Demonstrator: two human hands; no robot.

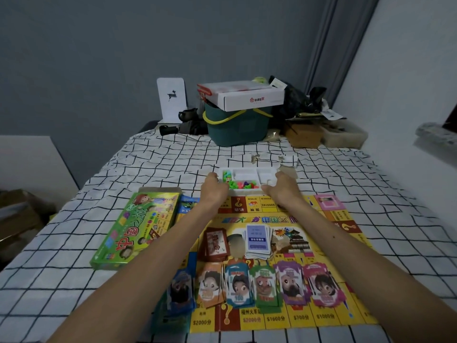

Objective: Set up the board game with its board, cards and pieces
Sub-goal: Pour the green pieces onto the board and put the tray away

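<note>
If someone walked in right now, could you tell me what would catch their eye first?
The bright yellow board on the checked bedcover, with a row of colourful money stacks along its near side. At its far edge, the left hand and right hand hold a white tray of small coloured pieces; a green box lies left of the board.

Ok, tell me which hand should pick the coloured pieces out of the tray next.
Left. The left hand sits at the end of the tray where the coloured pieces lie; the right hand is beside the bare white compartments.
</note>
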